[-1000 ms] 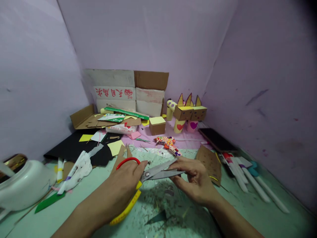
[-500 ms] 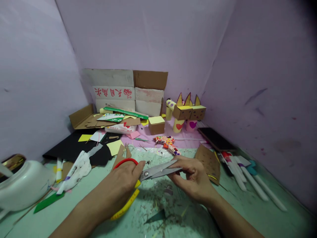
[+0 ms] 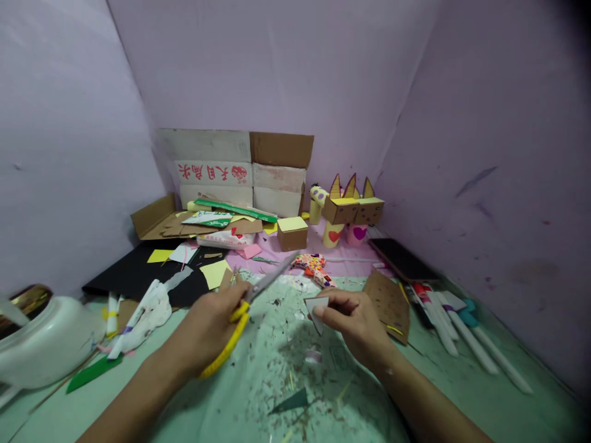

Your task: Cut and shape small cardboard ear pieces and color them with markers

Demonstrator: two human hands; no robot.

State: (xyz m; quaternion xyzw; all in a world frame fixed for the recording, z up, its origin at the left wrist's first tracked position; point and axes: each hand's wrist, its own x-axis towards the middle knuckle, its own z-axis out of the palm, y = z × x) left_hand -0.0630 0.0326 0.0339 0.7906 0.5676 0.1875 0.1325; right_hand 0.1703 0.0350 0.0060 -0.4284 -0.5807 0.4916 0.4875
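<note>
My left hand (image 3: 217,320) is wrapped round a pair of scissors (image 3: 226,354) with a yellow handle. Their blades are together and point up and away, towards a flower-patterned piece (image 3: 311,266) on the pink cloth. Between thumb and fingers, my right hand (image 3: 353,317) pinches a small pointed white piece (image 3: 318,303), perhaps paper or card, its narrow tip downward. The blades are apart from this piece. Beneath both hands the green table surface (image 3: 258,394) is strewn with small scraps, among them a dark green triangle (image 3: 292,401).
Behind stand a small cardboard box (image 3: 292,237) and box-headed figures (image 3: 341,210). Cardboard and paper pieces (image 3: 221,227) pile up at the back left, beside black paper (image 3: 124,271). A white pot (image 3: 50,344) is at far left. Markers (image 3: 471,338) and a brown card (image 3: 390,301) lie right.
My left hand has drawn the scissors left, away from my right hand, and their blades have closed and swung upward. The white piece in my right hand now shows plainly.
</note>
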